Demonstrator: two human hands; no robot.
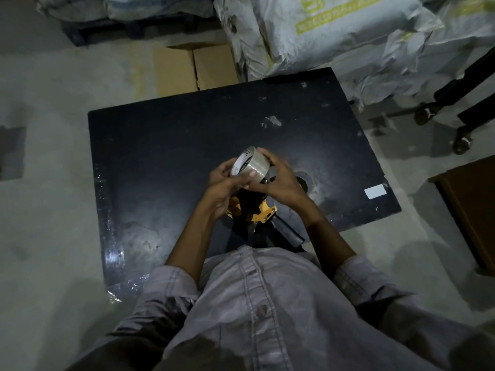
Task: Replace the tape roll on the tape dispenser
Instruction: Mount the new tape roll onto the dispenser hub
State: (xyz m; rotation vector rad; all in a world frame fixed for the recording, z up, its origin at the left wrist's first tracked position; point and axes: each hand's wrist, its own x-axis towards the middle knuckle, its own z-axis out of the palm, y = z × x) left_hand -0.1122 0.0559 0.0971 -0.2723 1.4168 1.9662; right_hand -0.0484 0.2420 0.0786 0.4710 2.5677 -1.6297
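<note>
A roll of clear tape [250, 163] with a white printed core is held tilted above the black table [160, 156], gripped from both sides. My left hand [223, 187] holds its near and left side, thumb on the tape band. My right hand [278, 180] cups its right side with fingers over the top. Directly below the hands lies the yellow and black tape dispenser [257, 212], its dark handle [288, 227] pointing toward the table's near edge. Whether my left hand also touches the dispenser is hidden.
Another tape roll [305, 180] lies flat on the table just right of my right hand. A white label [375, 190] sits near the table's right corner. A cardboard box [192, 68] and large white sacks [334, 36] stand behind. Chair legs with castors [455, 113] and a brown cabinet [471, 210] are right.
</note>
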